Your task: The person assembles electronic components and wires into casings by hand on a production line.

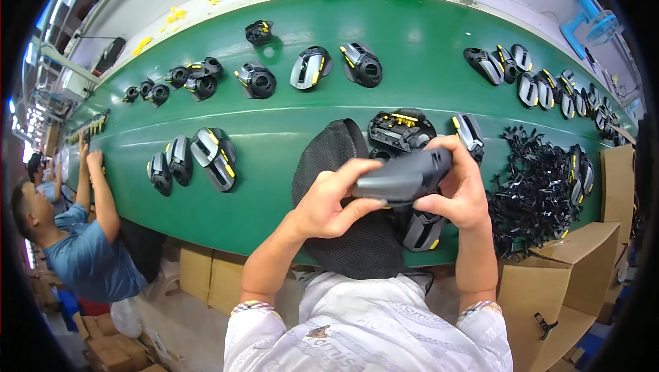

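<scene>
Both my hands hold up a dark grey and black plastic housing [405, 176] over the near edge of the green table. My left hand [333, 197] grips one end, thumb below and fingers above. My right hand [460, 183] is closed round the other end. Just behind it lies an opened black housing [401, 130] with yellow parts inside. A grey and black housing with yellow tabs [468, 133] is beside my right hand. Another housing [421, 230] lies under my hands, partly hidden. Black mesh material [329, 156] spreads below and left of them.
A heap of small black parts [532, 187] lies right, beside a cardboard box [549, 289]. Grey-black housings [213, 156] stand left, with rows [312, 68] farther back and right. A co-worker [89, 235] works at the left. A blue fan [589, 22] stands far right.
</scene>
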The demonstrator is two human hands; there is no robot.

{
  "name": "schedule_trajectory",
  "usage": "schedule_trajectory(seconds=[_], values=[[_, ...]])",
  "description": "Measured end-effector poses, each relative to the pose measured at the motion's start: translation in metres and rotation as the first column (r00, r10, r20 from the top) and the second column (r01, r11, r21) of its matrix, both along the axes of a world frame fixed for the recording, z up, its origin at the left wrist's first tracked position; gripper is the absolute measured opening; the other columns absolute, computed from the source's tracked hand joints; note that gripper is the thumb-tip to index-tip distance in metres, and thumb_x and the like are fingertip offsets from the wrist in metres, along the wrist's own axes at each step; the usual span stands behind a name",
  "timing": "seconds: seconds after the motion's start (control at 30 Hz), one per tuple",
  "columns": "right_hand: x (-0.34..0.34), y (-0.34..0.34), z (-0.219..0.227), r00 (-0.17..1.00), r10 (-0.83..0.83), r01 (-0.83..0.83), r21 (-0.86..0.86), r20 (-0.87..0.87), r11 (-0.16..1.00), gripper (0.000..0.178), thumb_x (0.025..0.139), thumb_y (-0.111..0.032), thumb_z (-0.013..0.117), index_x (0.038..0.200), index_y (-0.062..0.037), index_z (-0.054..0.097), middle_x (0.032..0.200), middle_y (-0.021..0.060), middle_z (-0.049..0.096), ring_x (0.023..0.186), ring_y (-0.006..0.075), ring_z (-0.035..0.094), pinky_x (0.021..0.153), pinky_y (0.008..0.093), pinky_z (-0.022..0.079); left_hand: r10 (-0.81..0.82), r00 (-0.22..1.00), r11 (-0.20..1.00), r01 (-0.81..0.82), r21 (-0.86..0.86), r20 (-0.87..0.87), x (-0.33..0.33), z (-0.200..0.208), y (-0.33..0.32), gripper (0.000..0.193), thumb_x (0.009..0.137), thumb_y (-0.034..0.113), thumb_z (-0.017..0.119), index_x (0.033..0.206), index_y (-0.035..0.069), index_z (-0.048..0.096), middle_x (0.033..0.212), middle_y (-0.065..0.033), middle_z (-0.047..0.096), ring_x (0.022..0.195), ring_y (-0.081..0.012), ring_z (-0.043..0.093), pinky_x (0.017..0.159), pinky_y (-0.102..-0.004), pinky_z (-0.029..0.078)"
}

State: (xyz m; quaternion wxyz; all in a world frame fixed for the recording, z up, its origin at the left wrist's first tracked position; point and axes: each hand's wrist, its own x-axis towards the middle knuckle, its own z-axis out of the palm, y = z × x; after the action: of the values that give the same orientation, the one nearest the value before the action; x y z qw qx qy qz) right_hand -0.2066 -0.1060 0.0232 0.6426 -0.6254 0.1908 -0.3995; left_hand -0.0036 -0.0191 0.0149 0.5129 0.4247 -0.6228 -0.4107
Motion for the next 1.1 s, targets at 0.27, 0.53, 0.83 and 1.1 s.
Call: schedule_trajectory(seconds=[0.27, 0.53, 0.83, 1.1], values=[[-0.004, 0.009, -0.001, 0.980, -0.189, 0.187, -0.033, -0.061, 0.982, 0.038, 0.075, -0.018, 0.071, 0.103, -0.0018, 0.051, 0.091, 0.0045, 0.054, 0.080, 0.0096, 0.050, 0.070, 0.0241, 0.042, -0.027, 0.997, 0.997, 0.032, -0.066, 0.074, -0.007, -0.012, -0.009, 0.040, 0.080, 0.003, 0.064, 0.117, -0.004, 0.047, 0.091, -0.0101, 0.063, 0.081, -0.0134, 0.062, 0.071, -0.0265, 0.050], [-0.106, -0.016, 0.045, 0.519, -0.779, 0.457, -0.655, -0.353, 0.601, 0.026, 0.074, -0.010, 0.064, 0.098, 0.0003, 0.060, 0.091, 0.0149, 0.064, 0.086, 0.0256, 0.062, 0.078, 0.0346, 0.048, -0.044, 0.993, 0.963, 0.070, 0.259, -0.106, 0.007, 0.026, -0.128, 0.038, 0.090, 0.019, 0.054, 0.119, -0.004, 0.046, 0.105, -0.0114, 0.059, 0.095, -0.0162, 0.059, 0.080, -0.0319, 0.053], [-0.140, -0.112, -0.020, -0.208, -0.775, -0.066, -0.782, -0.597, 0.620, 0.017, 0.072, -0.008, 0.059, 0.087, -0.0092, 0.067, 0.090, 0.0125, 0.065, 0.091, 0.0298, 0.060, 0.080, 0.0396, 0.047, 0.669, 0.122, 0.741, -0.189, -0.645, 0.733, -0.033, -0.032, -0.242, 0.037, 0.062, 0.002, 0.060, 0.098, -0.001, 0.056, 0.117, -0.0202, 0.046, 0.102, -0.0366, 0.049, 0.081, -0.0444, 0.047], [-0.107, -0.100, -0.018, -0.221, -0.776, -0.334, -0.702, -0.590, 0.629, 0.017, 0.070, -0.012, 0.062, 0.087, -0.0098, 0.067, 0.094, 0.0117, 0.063, 0.092, 0.0274, 0.058, 0.078, 0.0375, 0.046, 0.227, 0.516, 0.935, -0.351, -0.037, 0.826, -0.171, -0.018, -0.322, 0.090, 0.068, 0.060, 0.066, 0.137, 0.013, 0.032, 0.140, -0.0237, 0.027, 0.121, -0.0485, 0.036, 0.094, -0.0541, 0.038]])
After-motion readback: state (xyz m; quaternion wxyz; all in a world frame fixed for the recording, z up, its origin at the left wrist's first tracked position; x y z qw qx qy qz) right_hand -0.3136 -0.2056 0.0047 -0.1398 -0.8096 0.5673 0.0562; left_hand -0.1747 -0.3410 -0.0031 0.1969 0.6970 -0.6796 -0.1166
